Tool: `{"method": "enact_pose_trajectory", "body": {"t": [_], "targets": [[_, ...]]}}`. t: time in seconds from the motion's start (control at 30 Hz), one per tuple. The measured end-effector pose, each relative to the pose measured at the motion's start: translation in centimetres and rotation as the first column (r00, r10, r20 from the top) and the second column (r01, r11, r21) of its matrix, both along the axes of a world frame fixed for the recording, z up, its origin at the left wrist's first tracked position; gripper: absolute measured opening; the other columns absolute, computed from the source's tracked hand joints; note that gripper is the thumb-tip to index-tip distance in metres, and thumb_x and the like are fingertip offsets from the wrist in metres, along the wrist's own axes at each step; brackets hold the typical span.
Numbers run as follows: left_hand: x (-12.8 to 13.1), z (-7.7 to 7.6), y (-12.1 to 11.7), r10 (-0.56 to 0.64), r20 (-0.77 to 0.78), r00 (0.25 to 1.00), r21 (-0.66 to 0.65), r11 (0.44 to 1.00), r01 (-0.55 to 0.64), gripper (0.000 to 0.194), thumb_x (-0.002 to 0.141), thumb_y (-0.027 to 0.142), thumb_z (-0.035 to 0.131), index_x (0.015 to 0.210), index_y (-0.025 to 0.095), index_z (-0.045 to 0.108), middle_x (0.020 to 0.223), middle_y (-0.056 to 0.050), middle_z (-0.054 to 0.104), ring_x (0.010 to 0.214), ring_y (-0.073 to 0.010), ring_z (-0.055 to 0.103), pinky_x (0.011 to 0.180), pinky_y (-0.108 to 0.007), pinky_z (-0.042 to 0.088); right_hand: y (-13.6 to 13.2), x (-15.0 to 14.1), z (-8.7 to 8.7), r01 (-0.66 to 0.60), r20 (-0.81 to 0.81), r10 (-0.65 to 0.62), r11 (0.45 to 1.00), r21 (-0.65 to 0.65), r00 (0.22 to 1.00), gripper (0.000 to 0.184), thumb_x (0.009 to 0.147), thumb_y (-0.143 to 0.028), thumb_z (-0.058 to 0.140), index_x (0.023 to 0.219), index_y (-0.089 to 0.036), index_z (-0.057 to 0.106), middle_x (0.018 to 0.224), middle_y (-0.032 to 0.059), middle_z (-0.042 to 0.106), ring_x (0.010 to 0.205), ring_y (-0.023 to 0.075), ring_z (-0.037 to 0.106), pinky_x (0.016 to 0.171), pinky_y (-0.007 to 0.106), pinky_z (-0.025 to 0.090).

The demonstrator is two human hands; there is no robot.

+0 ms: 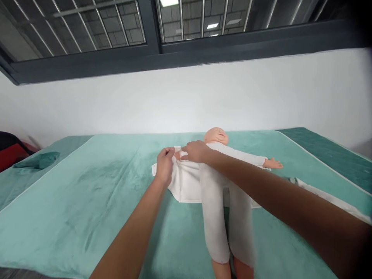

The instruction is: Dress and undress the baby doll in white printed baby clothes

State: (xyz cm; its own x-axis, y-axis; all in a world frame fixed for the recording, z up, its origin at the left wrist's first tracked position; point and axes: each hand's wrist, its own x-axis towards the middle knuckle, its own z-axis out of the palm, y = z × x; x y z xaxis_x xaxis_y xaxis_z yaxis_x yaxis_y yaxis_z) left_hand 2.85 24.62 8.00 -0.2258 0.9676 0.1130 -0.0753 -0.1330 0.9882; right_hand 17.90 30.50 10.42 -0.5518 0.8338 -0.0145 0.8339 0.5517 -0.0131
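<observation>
A baby doll point(216, 136) lies on its back on a teal blanket point(87, 201), head toward the wall, dressed in a white one-piece garment point(215, 209). One of its arms stretches out to the right. My left hand point(164, 166) is closed, pinching the loose white flap of the garment at the doll's left side. My right hand point(197, 151) is closed on the cloth at the doll's shoulder, just below its chin. The doll's near arm is hidden under the cloth and my hands.
A white wall rises behind the bed under a dark-framed window point(151, 35). A folded dark green cloth point(37, 160) lies at the left. A red and black object point(8, 151) sits at the far left edge. Another white cloth point(325, 197) lies at the right.
</observation>
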Motion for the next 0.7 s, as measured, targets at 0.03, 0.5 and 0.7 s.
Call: {"method": "enact_pose_trajectory", "body": {"t": [0.03, 0.5, 0.7], "targets": [[0.8, 0.2, -0.2, -0.027, -0.018, 0.999, 0.014, 1.000, 0.027, 0.024, 0.078, 0.042, 0.063, 0.077, 0.018, 0.058, 0.069, 0.002, 0.056, 0.064, -0.0121, 0.051, 0.063, -0.025, 0.041, 0.1, -0.3, -0.2, 0.004, 0.004, -0.004, 1.000, -0.002, 1.000, 0.037, 0.088, -0.053, 0.047, 0.096, -0.024, 0.068, 0.096, 0.0102, 0.069, 0.086, 0.0272, 0.064, 0.072, 0.035, 0.042], [5.9, 1.2, -1.5, 0.004, -0.174, 0.985, 0.070, 0.997, 0.008, 0.016, 0.089, 0.034, 0.053, 0.081, 0.019, 0.054, 0.079, 0.001, 0.055, 0.076, -0.0129, 0.051, 0.071, -0.025, 0.040, -1.1, -0.5, -1.2, -0.018, -0.120, 0.025, 0.998, 0.064, 0.992, 0.008, 0.077, -0.023, 0.067, 0.085, -0.021, 0.066, 0.095, 0.0105, 0.067, 0.092, 0.0283, 0.061, 0.085, 0.038, 0.043], [3.8, -0.4, -1.4, -0.039, -0.164, 0.986, 0.022, 0.999, 0.043, 0.017, 0.088, 0.037, 0.054, 0.084, 0.021, 0.053, 0.076, 0.003, 0.049, 0.068, -0.0108, 0.044, 0.066, -0.023, 0.037, -5.7, 7.1, -1.4, 0.371, -0.644, -0.142, 0.898, 0.236, 0.752, 0.030, 0.096, -0.031, 0.040, 0.118, -0.021, 0.058, 0.116, 0.0098, 0.063, 0.108, 0.0225, 0.056, 0.088, 0.033, 0.042]]}}
